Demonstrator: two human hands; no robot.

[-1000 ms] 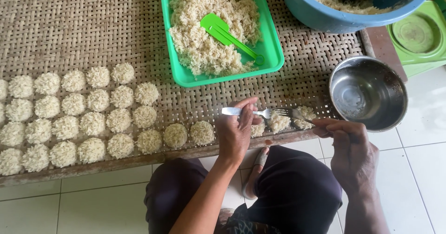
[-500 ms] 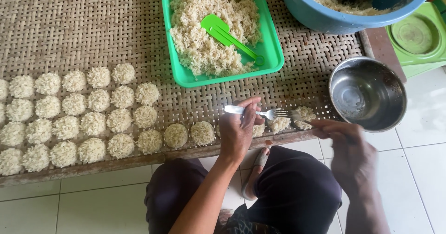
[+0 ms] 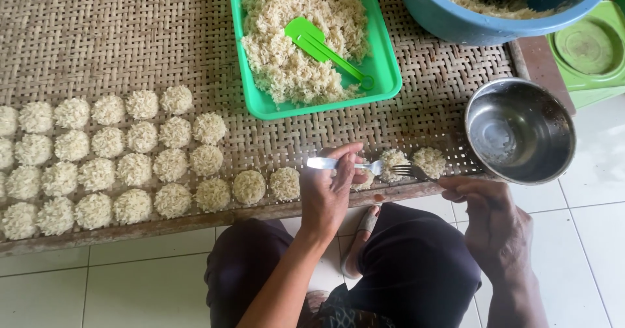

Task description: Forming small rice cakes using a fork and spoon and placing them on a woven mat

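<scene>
On the woven mat, green tray (image 3: 260, 100) holds rice; both hands grip forks: left (image 3: 329, 194), right (image 3: 485, 214).

Both hands (image 3: 332, 191) fork-shaping rice patties (image 3: 394, 164) on mat (image 3: 97, 35).

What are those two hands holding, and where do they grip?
Each holds a metal fork by its handle: the left hand its fork, the right hand its fork, prongs at a rice patty.

The blue bowl (image 3: 495, 15) and green tray (image 3: 384, 74) run off the far edge — only their near parts show. The left hand (image 3: 332, 194) covers one fork's handle (image 3: 325, 164); the rice patty (image 3: 364, 179) beneath it is half hidden.
</scene>
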